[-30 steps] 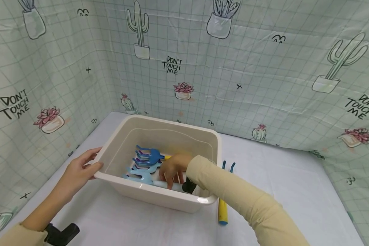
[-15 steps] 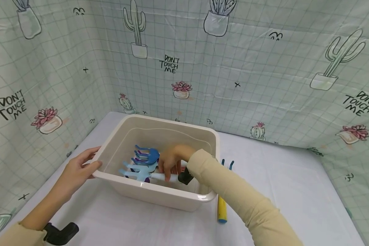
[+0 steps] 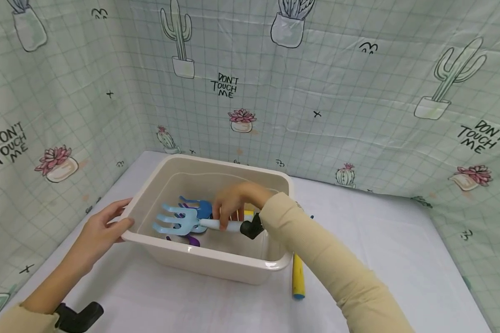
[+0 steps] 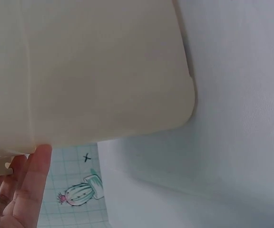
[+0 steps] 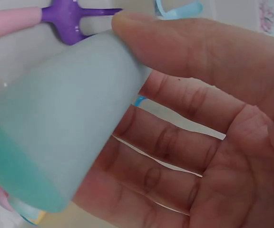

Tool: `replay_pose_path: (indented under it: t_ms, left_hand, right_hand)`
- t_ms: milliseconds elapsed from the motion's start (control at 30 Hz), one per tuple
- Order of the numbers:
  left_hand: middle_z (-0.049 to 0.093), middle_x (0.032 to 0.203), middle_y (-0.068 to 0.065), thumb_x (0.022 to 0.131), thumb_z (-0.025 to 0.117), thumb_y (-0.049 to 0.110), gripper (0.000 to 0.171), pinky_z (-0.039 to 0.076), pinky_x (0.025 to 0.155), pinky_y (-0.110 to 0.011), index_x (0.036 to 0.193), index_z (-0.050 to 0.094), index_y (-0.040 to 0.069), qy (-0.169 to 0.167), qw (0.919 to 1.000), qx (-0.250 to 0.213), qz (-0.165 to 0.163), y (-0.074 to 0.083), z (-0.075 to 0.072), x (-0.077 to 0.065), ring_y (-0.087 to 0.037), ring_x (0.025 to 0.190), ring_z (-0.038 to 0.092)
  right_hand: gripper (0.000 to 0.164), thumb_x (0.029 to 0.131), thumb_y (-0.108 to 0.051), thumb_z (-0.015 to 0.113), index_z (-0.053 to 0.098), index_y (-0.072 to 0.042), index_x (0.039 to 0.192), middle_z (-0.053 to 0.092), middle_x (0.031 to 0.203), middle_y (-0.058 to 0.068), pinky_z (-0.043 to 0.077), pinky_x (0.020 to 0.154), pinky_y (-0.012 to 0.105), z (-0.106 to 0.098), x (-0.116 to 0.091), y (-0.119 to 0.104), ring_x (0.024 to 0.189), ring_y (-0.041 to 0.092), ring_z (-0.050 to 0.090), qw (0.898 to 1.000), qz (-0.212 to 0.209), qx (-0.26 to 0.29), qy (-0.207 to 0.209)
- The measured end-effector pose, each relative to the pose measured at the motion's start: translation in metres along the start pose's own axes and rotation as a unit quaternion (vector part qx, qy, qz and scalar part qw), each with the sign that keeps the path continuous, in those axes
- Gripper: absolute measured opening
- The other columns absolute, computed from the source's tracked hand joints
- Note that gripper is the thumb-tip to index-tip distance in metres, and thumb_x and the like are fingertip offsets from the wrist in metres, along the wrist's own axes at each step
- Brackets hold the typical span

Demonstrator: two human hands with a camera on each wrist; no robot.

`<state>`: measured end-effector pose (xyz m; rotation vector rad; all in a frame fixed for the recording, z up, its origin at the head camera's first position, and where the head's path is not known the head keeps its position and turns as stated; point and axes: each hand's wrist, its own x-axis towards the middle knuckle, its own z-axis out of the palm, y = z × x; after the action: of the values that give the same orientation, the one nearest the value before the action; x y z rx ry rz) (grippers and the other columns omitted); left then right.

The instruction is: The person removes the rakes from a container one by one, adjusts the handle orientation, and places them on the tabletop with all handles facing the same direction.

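Backdrop cloth: pale grey-green, gridded in thin lines. Hangs lightly creased, turns a corner at left, meets table cover along lower edge. Table cover white, faintly wrinkled.

Prints, left to right along upper band: leafy potted plant, cut by frame; tall branching cactus; second leafy plant, also cut; another tall cactus, tilted.

Below: black "DON'T TOUCH ME" lettering, three times over, each above a pink succulent in pale pot. Small pink-topped cacti near table edge. Scattered black crosses, curly marks.

Left wrist view: one pink-topped cactus, sideways, cross nearby.
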<state>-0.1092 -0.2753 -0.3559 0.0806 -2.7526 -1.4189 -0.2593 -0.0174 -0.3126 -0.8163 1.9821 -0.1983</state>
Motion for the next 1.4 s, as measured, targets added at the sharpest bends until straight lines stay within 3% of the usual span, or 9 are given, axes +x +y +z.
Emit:
replay_pose_path:
  t_ms: [67, 300, 567, 833, 1033, 1100, 1200, 1400]
  left_hand:
    - [0.047, 0.13, -0.026, 0.095, 0.049, 0.021, 0.051, 0.054, 0.066, -0.024, 0.141, 0.035, 0.002, 0.003, 1.0, 0.001, 0.003, 0.0, 0.0, 0.0, -0.008, 0.091, 0.062]
    - [0.047, 0.129, -0.026, 0.096, 0.049, 0.024, 0.052, 0.056, 0.066, -0.028, 0.141, 0.035, 0.003, 0.004, 1.0, 0.0, 0.006, -0.002, 0.0, 0.002, -0.025, 0.097, 0.062]
    - [0.045, 0.132, -0.028, 0.096, 0.048, 0.022, 0.052, 0.057, 0.067, -0.031, 0.141, 0.034, 0.001, 0.005, 0.9999, 0.001, 0.014, 0.001, -0.001, 0.001, -0.043, 0.105, 0.057]
    - [0.043, 0.133, -0.028, 0.096, 0.048, 0.021, 0.053, 0.056, 0.068, -0.029, 0.142, 0.031, 0.001, -0.011, 0.9999, -0.006, -0.001, 0.003, 0.0, 0.001, -0.041, 0.107, 0.057]
    - [0.046, 0.13, -0.026, 0.096, 0.05, 0.024, 0.053, 0.055, 0.066, -0.025, 0.141, 0.034, 0.003, -0.005, 1.0, -0.004, 0.001, 0.0, 0.0, 0.0, -0.015, 0.094, 0.062]
    - [0.047, 0.129, -0.026, 0.096, 0.05, 0.024, 0.052, 0.054, 0.065, -0.025, 0.141, 0.034, 0.003, -0.004, 1.0, -0.002, 0.005, -0.001, 0.0, 0.0, -0.012, 0.092, 0.062]
    - [0.047, 0.129, -0.027, 0.096, 0.05, 0.023, 0.052, 0.055, 0.066, -0.027, 0.141, 0.034, 0.002, -0.005, 1.0, -0.001, 0.002, -0.001, 0.001, 0.0, -0.017, 0.094, 0.062]
    - [0.048, 0.127, -0.025, 0.096, 0.05, 0.023, 0.052, 0.055, 0.066, -0.025, 0.141, 0.034, 0.002, -0.004, 1.0, -0.006, 0.007, -0.003, 0.0, 0.0, 0.003, 0.087, 0.058]
  right_hand:
    - [0.022, 0.085, -0.013, 0.065, 0.06, -0.006, 0.105, 0.053, 0.088, 0.002, 0.055, 0.07, 0.032, -0.002, -0.005, 0.0, 0.073, 0.016, 0.055, 1.0, -0.006, 0.001, 0.008]
    - [0.02, 0.083, -0.013, 0.066, 0.06, -0.008, 0.101, 0.056, 0.084, 0.002, 0.055, 0.063, 0.031, -0.003, -0.024, 0.005, 0.07, 0.018, 0.056, 0.998, -0.033, 0.004, 0.05]
    - [0.018, 0.08, -0.013, 0.069, 0.061, -0.008, 0.095, 0.061, 0.079, 0.001, 0.055, 0.06, 0.03, 0.003, -0.051, 0.016, 0.071, 0.012, 0.056, 0.99, -0.068, 0.066, 0.104]
    - [0.021, 0.078, -0.013, 0.068, 0.06, -0.009, 0.098, 0.063, 0.077, 0.0, 0.054, 0.059, 0.032, 0.009, -0.076, 0.025, 0.07, 0.011, 0.057, 0.982, -0.075, 0.102, 0.137]
    - [0.021, 0.078, -0.015, 0.067, 0.06, -0.008, 0.097, 0.061, 0.075, 0.0, 0.052, 0.057, 0.03, 0.016, -0.097, 0.033, 0.067, 0.012, 0.058, 0.976, -0.082, 0.119, 0.161]
    - [0.02, 0.078, -0.015, 0.066, 0.061, -0.009, 0.097, 0.06, 0.075, 0.0, 0.051, 0.056, 0.029, 0.019, -0.105, 0.037, 0.066, 0.013, 0.057, 0.974, -0.079, 0.126, 0.172]
    - [0.02, 0.078, -0.015, 0.066, 0.061, -0.01, 0.097, 0.059, 0.078, 0.0, 0.051, 0.057, 0.029, 0.025, -0.115, 0.041, 0.069, 0.014, 0.056, 0.97, -0.073, 0.139, 0.187]
    - [0.021, 0.078, -0.016, 0.067, 0.061, -0.009, 0.097, 0.058, 0.08, 0.002, 0.052, 0.059, 0.032, 0.039, -0.131, 0.05, 0.073, 0.017, 0.057, 0.958, -0.056, 0.17, 0.223]
